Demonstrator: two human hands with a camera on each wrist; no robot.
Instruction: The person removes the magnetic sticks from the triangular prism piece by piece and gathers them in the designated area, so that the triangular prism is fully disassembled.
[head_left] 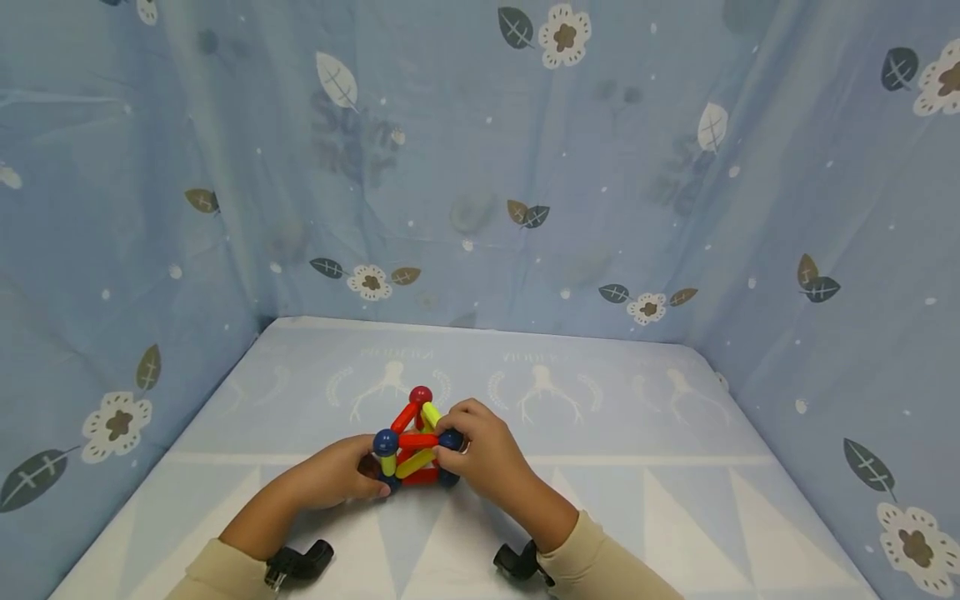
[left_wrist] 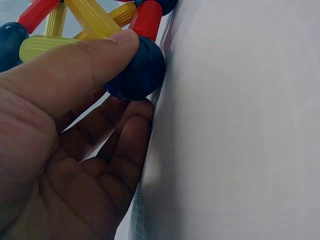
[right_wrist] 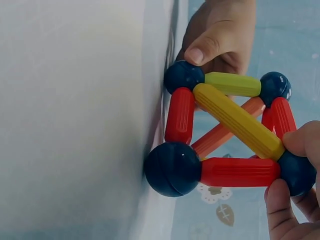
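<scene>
Left of centre on the worktop point(head_left: 600, 517), a rod-and-ball frame point(head_left: 417, 441) is held between two hands. By the left hand point(head_left: 333, 473), the lower left navy ball point(left_wrist: 139, 75) is gripped, with the thumb laid on it and the fingers bent behind. By the right hand point(head_left: 491, 458), the upper right navy ball point(right_wrist: 300, 175) is pinched between thumb and fingers. Between these two balls the near face is crossed by a slanting yellow rod point(right_wrist: 240, 120); the lower right navy ball point(right_wrist: 172, 170) is touched by neither hand. Beyond the near face, a red ball point(head_left: 421, 395) is carried on rods.

The yellow rod looks like the part most at risk: if the upper right navy ball is twisted or pulled away, the rod's end could be drawn off it, and the near face could then be skewed. Should the left hand's grip be loosened, the whole frame could be dragged or tipped to the right. If too much downward force is applied, the lower corners could be splayed, since the joints appear to be made by contact alone. Whether every rod end is fully seated cannot be told, as some joints are hidden by fingers.
</scene>
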